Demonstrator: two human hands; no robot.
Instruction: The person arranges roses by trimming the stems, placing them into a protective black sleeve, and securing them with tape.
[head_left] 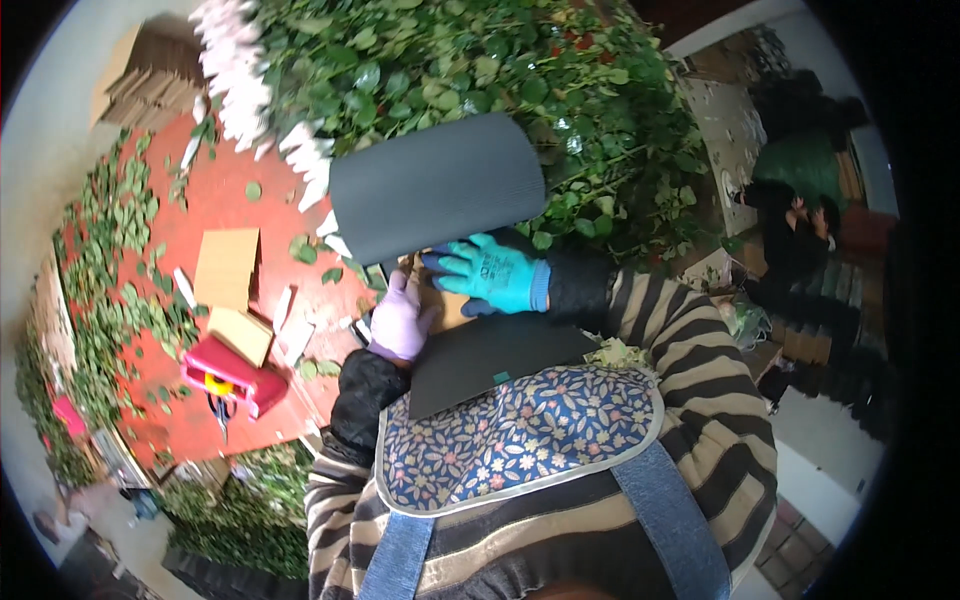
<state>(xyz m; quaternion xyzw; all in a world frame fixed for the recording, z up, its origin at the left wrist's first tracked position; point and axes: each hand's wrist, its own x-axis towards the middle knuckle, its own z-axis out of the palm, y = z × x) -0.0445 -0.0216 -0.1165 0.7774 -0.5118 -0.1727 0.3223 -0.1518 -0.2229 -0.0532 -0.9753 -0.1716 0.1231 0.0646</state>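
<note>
A flower-packing workroom, it seems: a red worktable (215,205) has leafy stems (440,80) heaped across its far side, loose leaves (110,225) along its left, stacked cardboard (155,97) at its far-left corner.

Illegible dark print (494,268) on turquoise glove (512,284)

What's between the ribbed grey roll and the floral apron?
Head view shows the lilac-gloved left hand, teal-gloved right hand and brown piece they touch, then a dark flat panel nearest the floral apron.

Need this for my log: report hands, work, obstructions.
Left hand, right hand: both at tan cardboard. Cardboard partly covered by right hand. Dark roll close beyond.
</note>
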